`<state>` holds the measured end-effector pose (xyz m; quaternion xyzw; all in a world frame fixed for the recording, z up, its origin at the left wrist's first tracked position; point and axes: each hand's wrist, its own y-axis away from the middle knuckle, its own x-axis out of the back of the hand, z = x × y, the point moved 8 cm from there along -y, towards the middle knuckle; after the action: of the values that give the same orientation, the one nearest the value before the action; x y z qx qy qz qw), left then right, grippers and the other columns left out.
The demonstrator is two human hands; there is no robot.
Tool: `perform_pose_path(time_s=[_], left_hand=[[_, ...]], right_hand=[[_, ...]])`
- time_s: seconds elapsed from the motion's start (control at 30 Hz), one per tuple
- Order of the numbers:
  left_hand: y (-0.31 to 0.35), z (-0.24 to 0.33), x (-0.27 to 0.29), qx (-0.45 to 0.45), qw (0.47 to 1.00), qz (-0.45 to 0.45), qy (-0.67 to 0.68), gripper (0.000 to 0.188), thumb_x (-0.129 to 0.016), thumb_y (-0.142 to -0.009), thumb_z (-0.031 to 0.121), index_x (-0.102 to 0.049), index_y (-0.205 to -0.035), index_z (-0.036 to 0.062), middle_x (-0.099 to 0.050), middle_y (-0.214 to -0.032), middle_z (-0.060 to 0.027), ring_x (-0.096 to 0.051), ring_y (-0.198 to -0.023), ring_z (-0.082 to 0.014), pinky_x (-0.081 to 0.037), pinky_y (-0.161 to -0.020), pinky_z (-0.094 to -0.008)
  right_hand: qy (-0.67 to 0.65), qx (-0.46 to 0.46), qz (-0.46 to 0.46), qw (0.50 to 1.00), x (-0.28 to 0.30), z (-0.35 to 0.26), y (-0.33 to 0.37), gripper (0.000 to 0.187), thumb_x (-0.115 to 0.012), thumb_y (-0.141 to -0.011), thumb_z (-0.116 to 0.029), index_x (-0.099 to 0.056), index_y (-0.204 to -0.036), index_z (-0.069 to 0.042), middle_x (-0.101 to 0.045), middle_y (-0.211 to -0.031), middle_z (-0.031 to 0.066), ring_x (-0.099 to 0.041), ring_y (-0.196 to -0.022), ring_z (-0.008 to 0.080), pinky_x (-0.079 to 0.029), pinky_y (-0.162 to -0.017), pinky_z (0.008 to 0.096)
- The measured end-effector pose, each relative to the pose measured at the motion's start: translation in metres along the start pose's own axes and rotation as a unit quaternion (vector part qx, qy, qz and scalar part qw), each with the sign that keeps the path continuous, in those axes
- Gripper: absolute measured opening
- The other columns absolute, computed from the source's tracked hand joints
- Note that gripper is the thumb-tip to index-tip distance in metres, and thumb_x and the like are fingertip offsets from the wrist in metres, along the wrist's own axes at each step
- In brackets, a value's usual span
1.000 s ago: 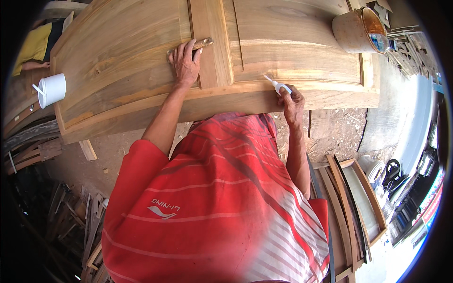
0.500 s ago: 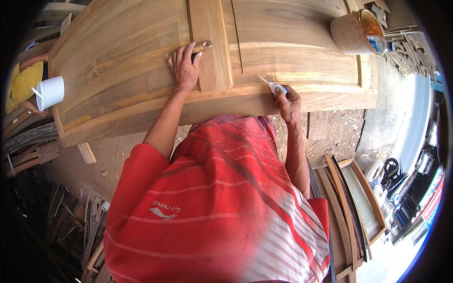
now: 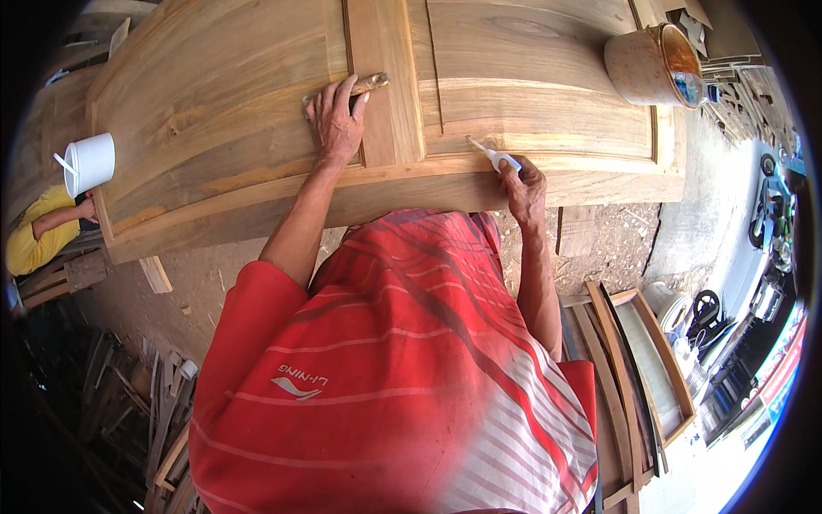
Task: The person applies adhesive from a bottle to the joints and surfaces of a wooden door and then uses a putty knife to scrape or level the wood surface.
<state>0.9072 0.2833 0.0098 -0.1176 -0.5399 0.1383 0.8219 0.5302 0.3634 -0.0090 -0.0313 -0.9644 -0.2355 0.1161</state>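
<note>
A paneled wooden door lies flat in front of me. My left hand rests on it near the middle upright, with fingers closed over a short brown wooden piece; its far end lies under the hand, so its kind is unclear. In my right hand is a small white glue bottle with a long thin nozzle. The nozzle tip points left and away, over the lower edge of the right panel. Whether it touches the wood I cannot tell.
A stained bucket with a blue-capped bottle in it stands on the door's far right. A white tub sits at its left end. Beyond that is a person in a yellow shirt. Wooden frames lean at lower right; scrap wood lies lower left.
Both my hands hold nearly the same places. The person in yellow has shifted nearer at the left edge. A motorcycle has come into view on the road at the right.
</note>
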Motion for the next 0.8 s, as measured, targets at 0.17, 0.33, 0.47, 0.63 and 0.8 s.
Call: perform_pose_path(time_s=[0.17, 0.33, 0.47, 0.63, 0.8], left_hand=[[0.0005, -0.0015, -0.0013, -0.002, 1.000, 0.001, 0.002, 0.046, -0.074, -0.096, 0.034, -0.065, -0.138, 0.0174, -0.066, -0.125, -0.0068, -0.059, -0.119, -0.0294, -0.037, -0.109, -0.0507], [0.0000, -0.0012, -0.0015, 0.001, 1.000, -0.006, 0.000, 0.046, -0.074, -0.096, 0.034, -0.065, -0.138, 0.0175, -0.066, -0.126, -0.0063, -0.059, -0.120, -0.0291, -0.037, -0.109, -0.0504], [0.0007, -0.0025, -0.0022, 0.004, 1.000, -0.004, 0.003, 0.045, -0.074, -0.096, 0.034, -0.065, -0.137, 0.0175, -0.066, -0.126, -0.0061, -0.059, -0.120, -0.0291, -0.037, -0.110, -0.0506], [0.0009, -0.0020, -0.0012, 0.006, 1.000, -0.001, 0.006, 0.045, -0.074, -0.097, 0.032, -0.065, -0.138, 0.0184, -0.066, -0.127, -0.0064, -0.060, -0.120, -0.0301, -0.038, -0.109, -0.0525], [-0.0002, -0.0002, 0.0006, 0.006, 1.000, -0.001, 0.015, 0.044, -0.073, -0.098, 0.030, -0.064, -0.139, 0.0195, -0.066, -0.127, -0.0068, -0.060, -0.119, -0.0310, -0.039, -0.108, -0.0537]], right_hand=[[-0.012, -0.002, -0.002, 1.000, -0.0012, -0.0025, 0.0015, 0.030, -0.073, -0.100, -0.029, -0.077, -0.112, -0.002, -0.064, -0.075, -0.0031, -0.053, -0.066, 0.0044, -0.042, -0.059, 0.0240], [-0.020, 0.016, 0.001, 1.000, -0.0006, -0.0014, 0.0004, 0.028, -0.074, -0.101, -0.029, -0.078, -0.111, -0.003, -0.069, -0.076, -0.0007, -0.056, -0.061, 0.0039, -0.045, -0.056, 0.0226], [-0.023, 0.016, 0.002, 1.000, -0.0009, -0.0030, 0.0008, 0.029, -0.074, -0.101, -0.029, -0.078, -0.112, -0.003, -0.069, -0.076, -0.0006, -0.056, -0.061, 0.0037, -0.044, -0.056, 0.0225], [-0.022, 0.015, -0.002, 1.000, -0.0004, -0.0015, 0.0004, 0.029, -0.074, -0.101, -0.029, -0.078, -0.112, -0.003, -0.069, -0.076, -0.0002, -0.056, -0.060, 0.0037, -0.043, -0.055, 0.0222], [-0.018, 0.002, 0.003, 1.000, 0.0014, 0.0023, 0.0006, 0.029, -0.074, -0.100, -0.029, -0.077, -0.109, -0.003, -0.065, -0.072, -0.0025, -0.054, -0.063, 0.0044, -0.042, -0.056, 0.0232]])
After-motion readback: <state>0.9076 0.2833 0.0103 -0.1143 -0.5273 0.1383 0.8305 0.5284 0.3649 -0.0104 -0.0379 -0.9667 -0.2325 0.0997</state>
